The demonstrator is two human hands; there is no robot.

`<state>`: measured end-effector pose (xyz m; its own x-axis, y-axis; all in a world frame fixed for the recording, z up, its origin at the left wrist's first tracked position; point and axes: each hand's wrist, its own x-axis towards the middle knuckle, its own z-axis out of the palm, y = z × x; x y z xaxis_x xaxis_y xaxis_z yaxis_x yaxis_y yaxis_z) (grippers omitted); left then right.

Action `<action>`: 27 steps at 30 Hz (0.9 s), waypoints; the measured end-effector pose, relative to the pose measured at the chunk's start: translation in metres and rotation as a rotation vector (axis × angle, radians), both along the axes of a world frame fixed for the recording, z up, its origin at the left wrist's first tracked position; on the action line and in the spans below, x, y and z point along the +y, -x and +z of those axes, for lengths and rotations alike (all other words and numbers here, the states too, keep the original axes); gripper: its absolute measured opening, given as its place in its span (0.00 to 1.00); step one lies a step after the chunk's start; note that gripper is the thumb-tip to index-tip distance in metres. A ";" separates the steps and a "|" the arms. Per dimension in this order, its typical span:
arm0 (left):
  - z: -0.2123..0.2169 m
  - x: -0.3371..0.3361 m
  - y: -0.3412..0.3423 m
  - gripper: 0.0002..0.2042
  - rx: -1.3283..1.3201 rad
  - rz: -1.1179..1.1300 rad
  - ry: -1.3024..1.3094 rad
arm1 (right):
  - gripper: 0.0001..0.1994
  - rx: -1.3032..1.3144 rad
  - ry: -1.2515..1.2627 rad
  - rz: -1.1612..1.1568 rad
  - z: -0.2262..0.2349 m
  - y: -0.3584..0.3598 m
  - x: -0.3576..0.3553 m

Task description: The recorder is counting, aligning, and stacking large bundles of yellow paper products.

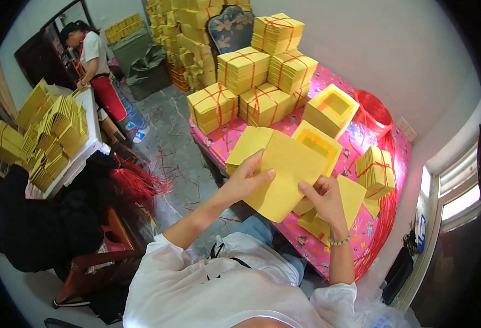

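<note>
A yellow paper sheet (287, 177) is held up in front of me over the near edge of the table; whether it is one sheet or a thin stack, I cannot tell. My left hand (246, 177) pinches its left edge, thumb on top. On its right edge, the thumb and bent fingers of my right hand (323, 198) grip it, with a beaded bracelet on that wrist. Just behind the sheet lie a yellow paper stack (247, 143) and an open yellow paper box (321, 143). More loose yellow paper (349, 199) lies beside my right hand.
Bundles tied with red string (244, 68) are piled at the back of the pink table (377, 224). A red basket (373, 112) and red strings (385, 218) line its right side. At far left, a person stands by a white table (90, 128) of yellow stacks; a wooden chair (95, 262) is nearer.
</note>
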<state>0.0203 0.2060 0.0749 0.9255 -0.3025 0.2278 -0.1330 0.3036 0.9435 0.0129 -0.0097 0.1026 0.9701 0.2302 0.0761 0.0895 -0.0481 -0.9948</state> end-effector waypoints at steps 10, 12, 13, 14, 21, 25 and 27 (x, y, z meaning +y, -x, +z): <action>-0.015 0.016 0.001 0.21 0.115 -0.019 0.065 | 0.11 0.140 0.117 0.072 -0.013 0.002 0.021; -0.018 0.017 -0.004 0.21 0.097 -0.034 0.059 | 0.12 0.139 0.233 0.069 -0.016 0.000 0.021; -0.013 0.018 -0.002 0.21 0.141 0.008 0.073 | 0.12 0.136 0.231 0.081 -0.013 -0.002 0.024; -0.009 0.020 -0.001 0.20 0.186 0.048 0.085 | 0.12 0.134 0.228 0.091 -0.011 -0.002 0.028; 0.000 0.031 -0.009 0.18 0.182 0.039 0.044 | 0.14 0.143 0.051 0.117 -0.030 -0.008 0.041; -0.002 0.033 -0.014 0.18 0.201 0.043 0.063 | 0.13 0.157 0.053 0.140 -0.031 -0.008 0.042; -0.004 0.037 -0.019 0.18 0.182 0.061 0.034 | 0.14 0.170 0.104 0.196 -0.043 -0.007 0.042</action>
<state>0.0391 0.2433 0.0707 0.9687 -0.2398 0.0645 0.0195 0.3325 0.9429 0.0196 0.0326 0.0600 0.9033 0.4127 -0.1175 -0.0606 -0.1486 -0.9870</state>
